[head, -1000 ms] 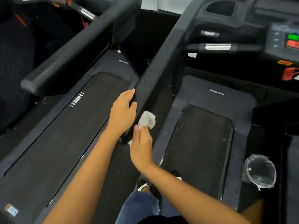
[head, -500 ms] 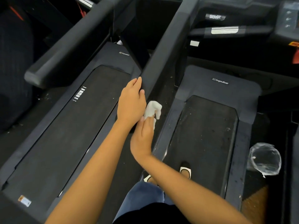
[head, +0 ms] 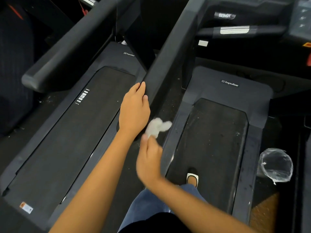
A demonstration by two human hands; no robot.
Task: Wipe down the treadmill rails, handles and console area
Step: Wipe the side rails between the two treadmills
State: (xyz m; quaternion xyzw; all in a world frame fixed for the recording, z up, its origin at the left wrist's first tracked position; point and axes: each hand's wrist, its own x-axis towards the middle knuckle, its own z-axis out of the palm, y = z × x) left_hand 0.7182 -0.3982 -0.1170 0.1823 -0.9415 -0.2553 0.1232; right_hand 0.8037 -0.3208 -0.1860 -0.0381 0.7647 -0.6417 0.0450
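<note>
Two hands work at the near end of the dark rail (head: 168, 56) that slopes down between two treadmills. The left hand (head: 134, 111) lies against the rail's tip, fingers straight and pressed together, steadying rather than gripping. The right hand (head: 149, 158) sits just below it, blurred, pinching a small white cloth (head: 157, 126) at its fingertips. The wad pokes up beside the left wrist, close under the rail's end; whether it touches the rail I cannot tell.

That hold looks light, so a brisk stroke could flick the cloth loose onto the dusty belt (head: 210, 148), where it would gather grit and smear it back on the rail. The left hand covers the very tip, so that patch may go unwiped unless the hand shifts. One shoe (head: 192, 178) stands on the belt. Leaning toward the console (head: 301, 19), well up the rail, could upset balance with only a flat hand for support.
</note>
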